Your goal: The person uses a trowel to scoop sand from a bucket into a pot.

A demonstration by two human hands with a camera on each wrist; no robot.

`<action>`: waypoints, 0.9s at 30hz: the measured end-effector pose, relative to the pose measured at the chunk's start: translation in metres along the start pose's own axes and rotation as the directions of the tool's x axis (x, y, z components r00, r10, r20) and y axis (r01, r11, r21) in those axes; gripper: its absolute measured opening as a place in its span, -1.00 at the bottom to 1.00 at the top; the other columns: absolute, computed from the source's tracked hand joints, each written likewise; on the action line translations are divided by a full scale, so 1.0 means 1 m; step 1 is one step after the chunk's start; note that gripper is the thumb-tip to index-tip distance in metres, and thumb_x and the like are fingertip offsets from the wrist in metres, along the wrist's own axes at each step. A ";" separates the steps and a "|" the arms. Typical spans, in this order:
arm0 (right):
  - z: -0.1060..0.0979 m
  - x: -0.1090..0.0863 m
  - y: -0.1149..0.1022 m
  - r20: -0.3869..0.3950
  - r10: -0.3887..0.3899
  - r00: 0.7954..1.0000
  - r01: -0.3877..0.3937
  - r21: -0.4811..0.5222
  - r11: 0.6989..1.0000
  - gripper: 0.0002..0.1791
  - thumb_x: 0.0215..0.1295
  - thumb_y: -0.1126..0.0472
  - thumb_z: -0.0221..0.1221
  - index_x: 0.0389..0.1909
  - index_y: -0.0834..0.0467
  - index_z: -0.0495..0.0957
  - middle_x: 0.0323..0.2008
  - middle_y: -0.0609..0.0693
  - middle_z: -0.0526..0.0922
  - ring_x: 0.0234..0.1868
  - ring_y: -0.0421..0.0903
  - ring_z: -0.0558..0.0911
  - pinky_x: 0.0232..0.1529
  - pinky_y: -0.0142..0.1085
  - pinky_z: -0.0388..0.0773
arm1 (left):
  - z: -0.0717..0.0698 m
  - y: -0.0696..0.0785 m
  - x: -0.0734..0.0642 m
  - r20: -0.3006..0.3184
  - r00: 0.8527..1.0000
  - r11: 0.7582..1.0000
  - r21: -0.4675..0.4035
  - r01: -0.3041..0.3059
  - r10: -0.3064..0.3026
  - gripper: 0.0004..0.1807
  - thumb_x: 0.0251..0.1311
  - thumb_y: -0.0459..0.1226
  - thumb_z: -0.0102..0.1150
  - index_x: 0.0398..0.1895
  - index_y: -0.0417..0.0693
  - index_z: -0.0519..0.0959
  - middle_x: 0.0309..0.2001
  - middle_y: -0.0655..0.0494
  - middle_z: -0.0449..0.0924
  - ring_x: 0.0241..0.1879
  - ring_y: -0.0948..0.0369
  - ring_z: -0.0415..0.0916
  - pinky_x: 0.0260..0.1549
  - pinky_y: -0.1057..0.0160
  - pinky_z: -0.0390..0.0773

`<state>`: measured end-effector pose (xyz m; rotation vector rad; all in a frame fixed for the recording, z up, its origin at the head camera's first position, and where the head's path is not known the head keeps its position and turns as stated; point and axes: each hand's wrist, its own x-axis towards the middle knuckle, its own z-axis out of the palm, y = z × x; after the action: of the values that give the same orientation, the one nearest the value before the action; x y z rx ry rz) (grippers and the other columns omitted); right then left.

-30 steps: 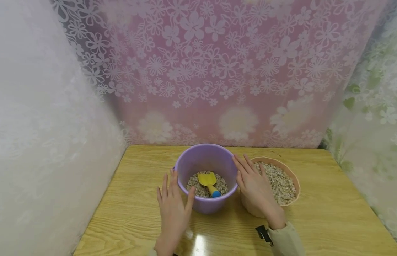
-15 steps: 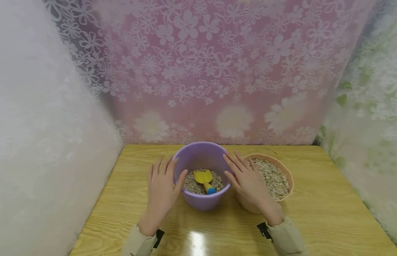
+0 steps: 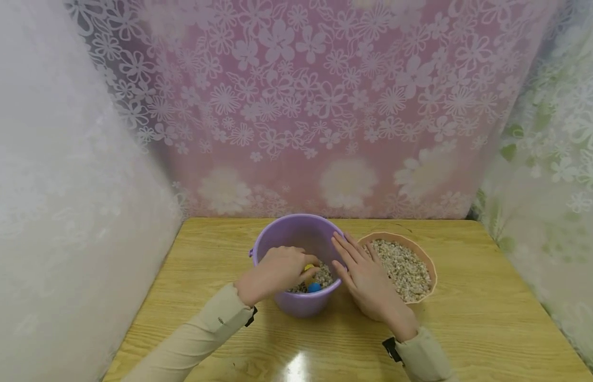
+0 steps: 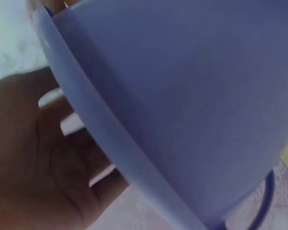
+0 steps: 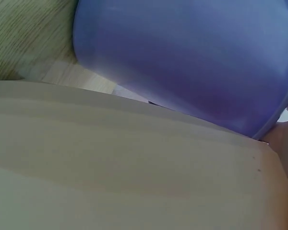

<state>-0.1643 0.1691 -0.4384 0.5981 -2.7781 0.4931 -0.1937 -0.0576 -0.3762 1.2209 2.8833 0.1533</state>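
Note:
A purple bucket (image 3: 303,307) stands mid-table with small beige gravel (image 3: 325,276) in its bottom. On the gravel lies a toy shovel, its blue handle end (image 3: 314,287) showing and most of its yellow part hidden by my left hand (image 3: 279,265). That hand reaches over the bucket's left rim, thumb and forefinger apart on either side of the yellow. In the left wrist view its spread fingers (image 4: 77,158) pass behind the bucket wall (image 4: 182,96). My right hand (image 3: 370,284) lies with straight fingers against the bucket's right rim, overlapping a peach bowl (image 3: 432,265).
Gravel (image 3: 403,270) fills the peach bowl to the right of the bucket. Both containers stand on a wooden table (image 3: 487,307). Flower-patterned sheets (image 3: 286,106) enclose the table at the back and sides. The bowl's wall (image 5: 110,153) fills much of the right wrist view.
My left hand has moved from outside the bucket's left rim to over and into its opening, now covering much of the shovel. My right hand has stayed near the right rim.

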 end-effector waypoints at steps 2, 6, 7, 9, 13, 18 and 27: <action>0.001 -0.001 0.000 -0.004 -0.004 1.000 0.004 0.005 1.000 -0.37 0.66 -0.14 -0.25 0.60 0.00 0.08 0.60 -0.08 0.06 0.60 0.01 0.05 0.48 0.24 -0.08 | 0.002 0.000 0.007 0.121 0.992 0.998 -0.051 -0.023 0.029 -0.62 0.53 0.07 -0.04 -0.10 0.14 0.74 -0.40 0.24 0.68 -0.46 0.29 0.59 -0.42 0.24 0.60; 0.003 -0.001 0.000 -0.011 -0.015 1.000 0.015 0.008 1.000 -0.38 0.66 -0.12 -0.25 0.60 0.02 0.08 0.60 -0.06 0.05 0.59 0.04 0.07 0.47 0.25 -0.05 | 0.005 -0.003 0.016 0.271 0.962 0.989 -0.145 0.019 0.021 -0.52 0.55 0.09 -0.10 -0.44 0.09 0.62 -0.68 0.26 0.41 -0.65 0.32 0.41 -0.49 0.29 0.47; 0.003 -0.001 0.000 -0.010 -0.018 1.000 0.018 0.008 1.000 -0.38 0.66 -0.11 -0.25 0.60 0.02 0.08 0.60 -0.06 0.05 0.59 0.05 0.07 0.47 0.25 -0.04 | 0.005 -0.004 0.017 0.292 0.956 0.987 -0.157 0.032 0.015 -0.52 0.55 0.08 -0.11 -0.47 0.07 0.60 -0.69 0.25 0.36 -0.66 0.32 0.37 -0.51 0.30 0.44; 0.003 0.000 0.000 -0.008 -0.023 1.000 0.023 0.005 1.000 -0.38 0.66 -0.11 -0.24 0.60 0.04 0.08 0.61 -0.05 0.04 0.59 0.06 0.07 0.46 0.26 -0.03 | 0.005 -0.006 0.019 0.317 0.948 0.986 -0.156 0.055 -0.003 -0.55 0.55 0.07 -0.08 -0.42 0.08 0.64 -0.67 0.28 0.36 -0.65 0.34 0.35 -0.49 0.31 0.43; 0.002 0.000 0.000 0.006 -0.013 1.000 0.013 0.008 1.000 -0.38 0.67 -0.11 -0.28 0.61 0.04 0.06 0.61 -0.07 0.01 0.60 0.05 0.04 0.48 0.24 -0.04 | -0.001 -0.009 0.020 0.371 0.928 0.992 -0.101 0.081 -0.038 -0.69 0.46 0.07 0.08 -0.21 0.17 0.73 -0.52 0.34 0.52 -0.51 0.34 0.46 -0.36 0.24 0.51; 0.002 0.000 0.000 0.009 -0.001 1.000 0.001 0.009 1.000 -0.38 0.67 -0.12 -0.31 0.61 0.03 0.06 0.62 -0.09 -0.01 0.61 0.02 0.00 0.50 0.20 -0.06 | -0.007 -0.005 0.021 0.403 0.909 0.994 0.007 0.114 -0.107 -0.73 0.35 0.09 0.23 -0.24 0.15 0.67 -0.44 0.29 0.59 -0.38 0.25 0.57 -0.24 0.13 0.58; 0.003 0.000 0.001 0.006 -0.001 1.000 0.001 0.014 1.000 -0.38 0.67 -0.12 -0.31 0.61 0.02 0.06 0.61 -0.09 0.01 0.61 0.02 0.00 0.50 0.21 -0.08 | -0.005 0.005 0.029 0.484 0.829 0.958 0.199 0.208 -0.280 -0.48 0.41 0.13 0.10 -0.66 0.06 0.47 -0.46 0.12 0.57 -0.38 0.18 0.56 -0.10 0.10 0.58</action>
<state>-0.1649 0.1686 -0.4415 0.6054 -2.7817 0.5124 -0.2106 -0.0339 -0.3698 0.7364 2.5647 -0.3302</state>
